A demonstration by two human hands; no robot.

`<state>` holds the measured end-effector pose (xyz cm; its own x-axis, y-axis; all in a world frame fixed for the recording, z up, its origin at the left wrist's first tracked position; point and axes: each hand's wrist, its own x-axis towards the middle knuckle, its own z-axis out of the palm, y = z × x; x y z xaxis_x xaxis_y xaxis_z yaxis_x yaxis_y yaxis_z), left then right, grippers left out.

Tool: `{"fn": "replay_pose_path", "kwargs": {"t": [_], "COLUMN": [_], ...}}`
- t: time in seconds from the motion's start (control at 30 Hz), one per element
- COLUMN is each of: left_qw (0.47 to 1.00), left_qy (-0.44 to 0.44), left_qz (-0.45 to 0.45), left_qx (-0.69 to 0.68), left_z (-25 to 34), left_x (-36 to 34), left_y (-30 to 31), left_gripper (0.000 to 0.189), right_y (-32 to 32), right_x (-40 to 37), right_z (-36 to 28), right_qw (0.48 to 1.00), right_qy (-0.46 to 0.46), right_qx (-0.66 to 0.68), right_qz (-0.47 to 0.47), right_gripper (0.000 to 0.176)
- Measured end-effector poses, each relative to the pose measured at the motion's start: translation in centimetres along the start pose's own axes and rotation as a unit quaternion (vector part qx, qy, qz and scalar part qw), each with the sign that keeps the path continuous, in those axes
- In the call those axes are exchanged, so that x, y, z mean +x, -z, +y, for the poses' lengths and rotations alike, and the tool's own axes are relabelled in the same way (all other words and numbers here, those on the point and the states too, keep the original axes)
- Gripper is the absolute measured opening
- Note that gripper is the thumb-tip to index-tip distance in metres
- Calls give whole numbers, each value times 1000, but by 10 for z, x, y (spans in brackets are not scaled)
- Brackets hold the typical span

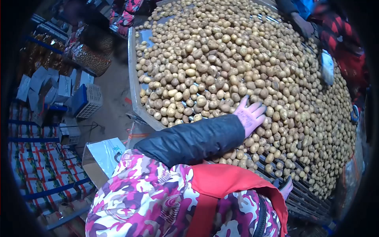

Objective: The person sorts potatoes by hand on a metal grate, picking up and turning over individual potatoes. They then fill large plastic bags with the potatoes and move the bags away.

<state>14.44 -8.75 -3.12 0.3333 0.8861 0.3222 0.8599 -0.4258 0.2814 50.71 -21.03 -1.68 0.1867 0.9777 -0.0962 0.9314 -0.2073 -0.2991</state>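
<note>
My left hand, in a pink glove with dark markings, reaches out across the potatoes. Its fingers are spread flat and touch several of them. The potatoes are small, round and yellow-brown, heaped over a wide sorting table with a raised rim. At the lower right, my right hand, also gloved, shows only in part beside the red edge of my clothing. It hovers close over the slatted part of the table, and its fingers are mostly hidden.
Two co-workers are at the right edge, one bare hand and one white-gloved hand over the heap. Left stand printed boxes, a white crate and a filled bag. An open carton sits near my left side.
</note>
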Motion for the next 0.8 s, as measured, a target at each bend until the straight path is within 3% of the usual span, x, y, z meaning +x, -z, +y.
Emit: {"fn": "replay_pose_path", "kwargs": {"t": [0.17,0.27,0.37,0.43,0.5,0.53,0.57,0.63,0.67,0.73,0.8], "left_qw": [990,987,987,987,965,946,922,908,908,859,862], "left_qy": [140,140,132,93,254,269,315,402,402,503,497], "left_qz": [-35,40,90,123,44,160,185,88,87,-90,-103], "left_qx": [10,72,19,46,56,83,130,77,76,-33,-1], "left_z": [-41,-82,-103,-110,-150,-170,-195,-223,-219,-209,-202], "left_x": [45,53,38,12,-17,-49,-83,-130,-129,-124,-123], "left_y": [6,11,34,80,106,106,100,105,111,127,125], "left_gripper": [37,39,41,38,33,28,29,30,30,30,34], "right_y": [-13,-3,-5,-19,-13,-9,-5,-4,-6,-12,-10], "right_x": [4,1,0,11,8,6,3,2,3,3,5], "right_z": [24,12,11,31,24,19,14,11,14,19,20], "right_qw": [999,1000,1000,994,999,999,1000,1000,999,999,999], "right_qy": [19,11,3,-36,-5,0,5,17,30,27,30], "right_qx": [19,-7,4,100,47,33,19,-9,-3,8,15], "right_qz": [24,12,22,20,15,10,5,9,12,15,21], "right_gripper": [64,65,65,65,65,65,65,65,65,66,66]}}
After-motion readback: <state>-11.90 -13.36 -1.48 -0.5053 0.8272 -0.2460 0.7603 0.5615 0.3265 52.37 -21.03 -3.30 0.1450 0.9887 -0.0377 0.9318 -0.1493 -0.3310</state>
